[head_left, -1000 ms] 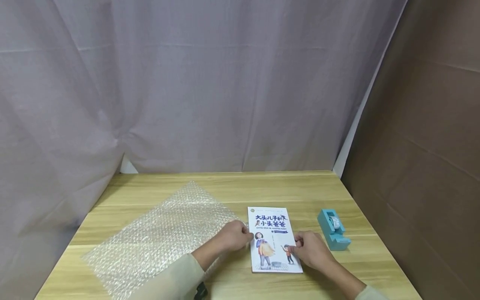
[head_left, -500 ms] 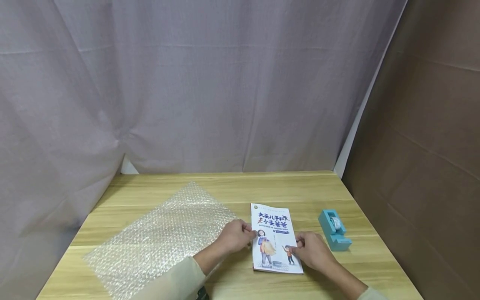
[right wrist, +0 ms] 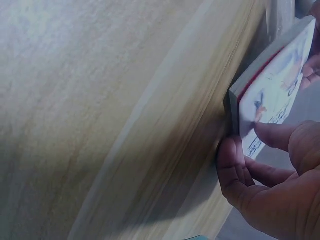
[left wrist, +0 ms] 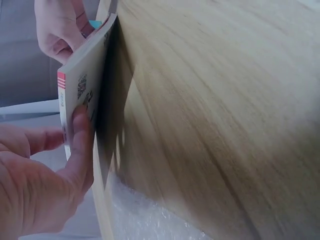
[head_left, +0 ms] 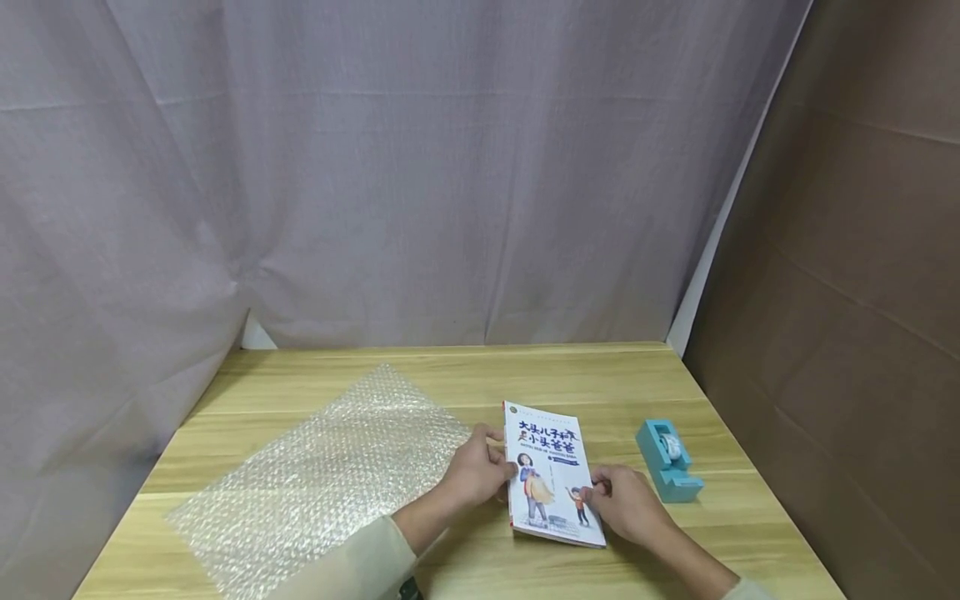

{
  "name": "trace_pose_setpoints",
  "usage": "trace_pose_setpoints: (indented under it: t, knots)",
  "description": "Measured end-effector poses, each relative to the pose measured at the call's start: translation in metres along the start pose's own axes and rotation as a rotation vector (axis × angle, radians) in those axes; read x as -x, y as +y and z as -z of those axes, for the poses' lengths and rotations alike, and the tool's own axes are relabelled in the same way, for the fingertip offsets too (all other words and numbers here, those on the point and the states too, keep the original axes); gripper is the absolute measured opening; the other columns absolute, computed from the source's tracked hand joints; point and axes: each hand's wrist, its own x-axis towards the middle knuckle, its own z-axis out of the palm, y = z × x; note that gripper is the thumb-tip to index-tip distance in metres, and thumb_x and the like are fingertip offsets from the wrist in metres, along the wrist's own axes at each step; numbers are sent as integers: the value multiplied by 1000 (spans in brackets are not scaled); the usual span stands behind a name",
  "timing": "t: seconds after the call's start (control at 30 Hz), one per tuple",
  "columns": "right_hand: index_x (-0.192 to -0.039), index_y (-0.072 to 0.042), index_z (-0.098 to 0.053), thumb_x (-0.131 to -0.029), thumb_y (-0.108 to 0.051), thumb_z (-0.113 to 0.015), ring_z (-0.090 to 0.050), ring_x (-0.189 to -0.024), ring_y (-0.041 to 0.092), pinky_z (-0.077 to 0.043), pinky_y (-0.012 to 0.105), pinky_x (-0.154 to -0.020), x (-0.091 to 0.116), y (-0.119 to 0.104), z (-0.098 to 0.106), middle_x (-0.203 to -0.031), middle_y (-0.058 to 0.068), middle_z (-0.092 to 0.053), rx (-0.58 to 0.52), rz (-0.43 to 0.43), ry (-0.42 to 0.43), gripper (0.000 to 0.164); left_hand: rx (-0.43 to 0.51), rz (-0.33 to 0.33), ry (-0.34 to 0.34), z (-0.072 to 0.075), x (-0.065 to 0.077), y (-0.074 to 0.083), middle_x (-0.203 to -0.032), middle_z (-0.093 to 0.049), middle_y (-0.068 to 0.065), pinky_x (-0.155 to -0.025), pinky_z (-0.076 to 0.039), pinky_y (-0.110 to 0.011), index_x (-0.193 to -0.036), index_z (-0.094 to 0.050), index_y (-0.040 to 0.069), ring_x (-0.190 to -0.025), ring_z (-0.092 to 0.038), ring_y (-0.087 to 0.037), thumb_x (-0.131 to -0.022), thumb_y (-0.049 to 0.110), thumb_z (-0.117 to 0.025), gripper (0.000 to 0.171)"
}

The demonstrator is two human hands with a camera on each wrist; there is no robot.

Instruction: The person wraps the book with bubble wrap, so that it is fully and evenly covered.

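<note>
Book point(head_left: 555, 483) is being held tilted, left hand point(head_left: 478, 469) and right hand point(head_left: 626, 502) pinching opposite sides — seemingly a pick-up step, the next move calling for even support.

Book point(left wrist: 87, 72) near in both wrist views

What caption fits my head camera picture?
Left hand and right hand hold a book between bubble wrap and tape dispenser.
</note>
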Motion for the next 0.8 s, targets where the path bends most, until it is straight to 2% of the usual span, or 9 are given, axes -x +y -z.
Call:
trace_pose_setpoints:
  t: [0.13,0.23,0.33,0.47,0.63,0.8]
  knots:
    - [-93,-8,-77,-104,-16,-74,-56,-78,15,-41,25,-63,-1,0,1,-81,-1,-64,1,-1,-1,13,124,23,-33,2,1,2,-93,-74,-13,-66,-69,-45,-142,-52,-5,-66,-75,-30,-96,-5,-75,52]
    - [-113,-2,-82,-106,-18,-70,-61,-87,17,-51,31,-71,-3,0,1,-92,1,-72,0,-16,-2,21,213,45,-57,4,0,1,-98,-74,-16,-71,-70,-46,-148,-50,-6,-67,-73,-22,-97,-5,-73,55]
    - [-123,3,-79,-107,-18,-68,-66,-94,19,-59,41,-81,-3,1,3,-101,5,-77,-9,-22,-2,29,250,53,-72,5,-2,-2,-101,-74,-18,-74,-70,-49,-151,-48,-7,-68,-72,-21,-98,-6,-71,58]
    - [-127,6,-77,-105,-12,-67,-70,-102,24,-62,49,-89,0,0,4,-109,11,-80,-52,-24,2,31,262,46,-84,7,-2,-2,-102,-74,-19,-74,-70,-48,-153,-47,-7,-70,-72,-22,-98,-7,-70,59]
    - [-137,7,-72,-102,-4,-64,-68,-105,23,-59,42,-89,3,-2,6,-112,9,-79,-140,-40,-7,38,254,45,-97,10,-2,-3,-102,-72,-18,-72,-69,-42,-155,-47,-6,-72,-72,-21,-98,-7,-70,61]
    - [-147,11,-63,-102,-2,-63,-63,-96,20,-53,30,-77,7,-5,6,-108,8,-77,-183,-32,6,47,259,63,-118,14,-5,-8,-101,-67,-14,-73,-68,-42,-157,-44,-7,-73,-67,-21,-96,-8,-70,67]
